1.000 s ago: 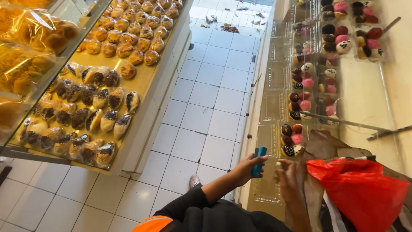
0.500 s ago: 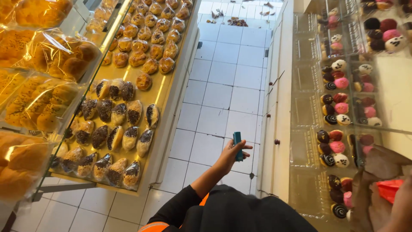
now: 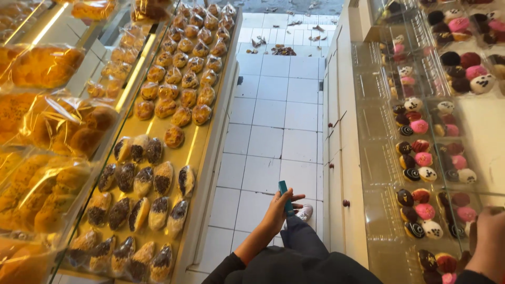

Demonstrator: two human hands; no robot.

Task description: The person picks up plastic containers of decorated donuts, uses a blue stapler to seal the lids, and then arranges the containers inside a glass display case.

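Left hand [image 3: 278, 210] grips a teal tool [image 3: 285, 197] above the floor [image 3: 273, 126]. Right hand [image 3: 486, 239] rests on a donut box [image 3: 426, 215]; its grip cannot be determined.

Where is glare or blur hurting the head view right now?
Head view: reflections streak the clear donut boxes on the right; the wrapped buns at far left are overexposed and soft; edges bow from the wide lens. The left hand with the teal object is sharp; the right hand is cropped.
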